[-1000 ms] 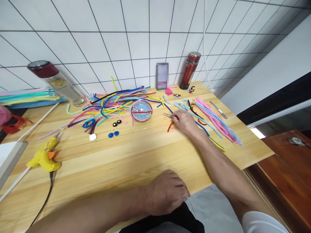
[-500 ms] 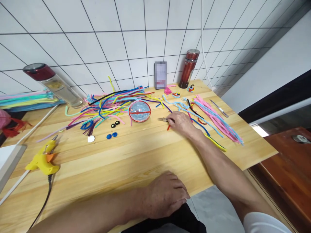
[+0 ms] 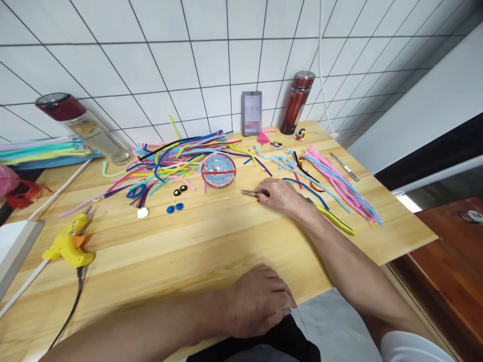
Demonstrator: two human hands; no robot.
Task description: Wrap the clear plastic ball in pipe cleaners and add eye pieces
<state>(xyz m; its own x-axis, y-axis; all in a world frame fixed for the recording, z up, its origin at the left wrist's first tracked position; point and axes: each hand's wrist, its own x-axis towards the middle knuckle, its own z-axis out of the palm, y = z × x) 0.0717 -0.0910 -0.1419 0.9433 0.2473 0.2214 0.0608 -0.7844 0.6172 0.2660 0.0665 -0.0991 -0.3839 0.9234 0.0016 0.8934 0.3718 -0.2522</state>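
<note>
My right hand [image 3: 281, 197] lies on the wooden table [image 3: 196, 246], fingers closed round small pliers [image 3: 249, 193] whose metal tip points left toward a clear round dish with a red rim [image 3: 218, 170]. A red pipe cleaner piece shows just under the fingers. My left hand [image 3: 258, 300] rests at the table's near edge, fingers curled, nothing visible in it. Loose pipe cleaners in many colours [image 3: 177, 156] spread behind the dish; a pink and light-blue bundle [image 3: 339, 183] lies right of my right hand.
A yellow glue gun [image 3: 70, 245] with a black cord lies at the left. Two red-capped bottles [image 3: 85, 128] [image 3: 298, 103] stand near the tiled wall. Small blue and black discs [image 3: 175, 207] and a white piece [image 3: 143, 212] lie left of the dish. Metal tweezers [image 3: 344, 167] lie far right.
My right hand has slid left and slightly nearer with the pliers, away from the pink and blue bundle. My left hand has stayed put.
</note>
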